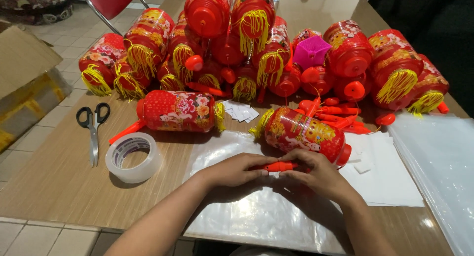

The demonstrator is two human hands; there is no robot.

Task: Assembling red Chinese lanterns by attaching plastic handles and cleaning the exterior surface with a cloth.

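Both hands meet just below the centre of the frame: the left hand [236,170] and the right hand [316,173] each pinch an end of a short orange stick [279,166], fingers curled around it. The stick lies across a clear plastic sheet [256,216] spread on the wooden surface [54,177]. Just above the hands, a red lantern [302,132] with a yellow tassel lies on its side, and a second lantern [178,111] lies to its left. A heap of lanterns [247,43] fills the top of the frame. At the left sit a tape roll [134,157] and black-handled scissors [93,127]. A stack of plastic bags [439,162] lies at the right edge.
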